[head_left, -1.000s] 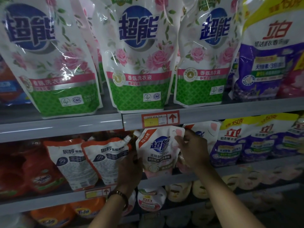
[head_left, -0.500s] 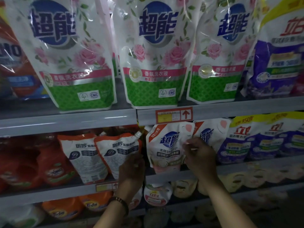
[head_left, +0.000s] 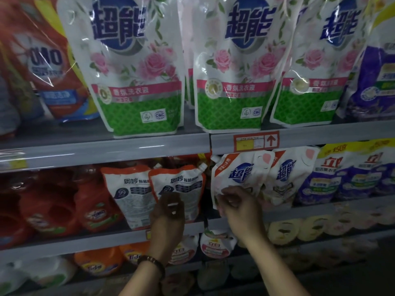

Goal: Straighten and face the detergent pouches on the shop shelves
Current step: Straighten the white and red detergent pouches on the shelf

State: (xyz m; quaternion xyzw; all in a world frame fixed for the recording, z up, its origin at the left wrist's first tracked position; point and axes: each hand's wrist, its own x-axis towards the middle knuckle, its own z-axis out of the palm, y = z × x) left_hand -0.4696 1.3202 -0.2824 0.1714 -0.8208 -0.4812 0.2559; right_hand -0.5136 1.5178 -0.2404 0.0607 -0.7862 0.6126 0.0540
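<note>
Head view: on the middle shelf (head_left: 85, 242), the right hand (head_left: 239, 207) pinches the lower left edge of the white pouch (head_left: 237, 174), which stands tilted. The left hand (head_left: 167, 214) is in front of the neighbouring orange-topped pouch (head_left: 181, 184); whether it grips cannot be told.

White blue-logo pouch (head_left: 239, 174) centre frame, crumpled, tilted, right hand (head_left: 237, 204) pinching its lower edge; twin pouch (head_left: 288, 176) overlapping at right; rose pouches (head_left: 136, 67) upright above.
</note>
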